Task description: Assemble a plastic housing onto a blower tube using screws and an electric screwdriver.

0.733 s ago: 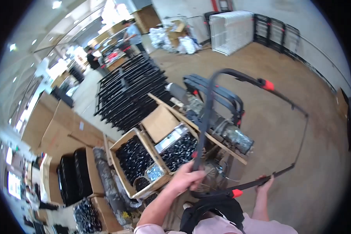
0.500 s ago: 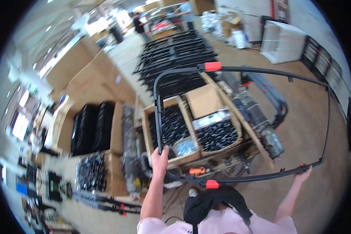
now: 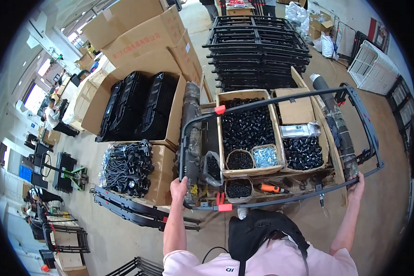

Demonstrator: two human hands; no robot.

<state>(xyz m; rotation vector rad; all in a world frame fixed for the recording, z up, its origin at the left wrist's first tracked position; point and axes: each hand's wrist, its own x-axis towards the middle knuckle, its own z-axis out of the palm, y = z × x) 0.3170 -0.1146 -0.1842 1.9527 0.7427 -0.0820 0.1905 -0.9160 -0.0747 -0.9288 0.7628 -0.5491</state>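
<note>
A large black rectangular frame [image 3: 285,200] with red corner pieces is held out in front of me over the workbench. My left hand [image 3: 178,188] is closed around its left side bar, close to the near left corner. At the right end of the near bar, my right hand [image 3: 355,186] grips the frame; its fingers are partly hidden. Seen through the frame are a carton of small black parts [image 3: 248,124], a small box of silvery screws [image 3: 265,157] and an orange-and-black power tool [image 3: 271,188].
Stacked black frames [image 3: 260,50] stand beyond the bench. On the left are a carton with black panels [image 3: 158,103] and a heap of black cables [image 3: 129,168]. Wrapped rolls [image 3: 192,119] flank the bench. White racks [image 3: 375,69] stand far right. A person [image 3: 55,117] is at far left.
My view has swung right and levelled, so the bench sits nearer upright. The frame has tilted, its far bar now lower over the cartons. Both hands keep their hold on it.
</note>
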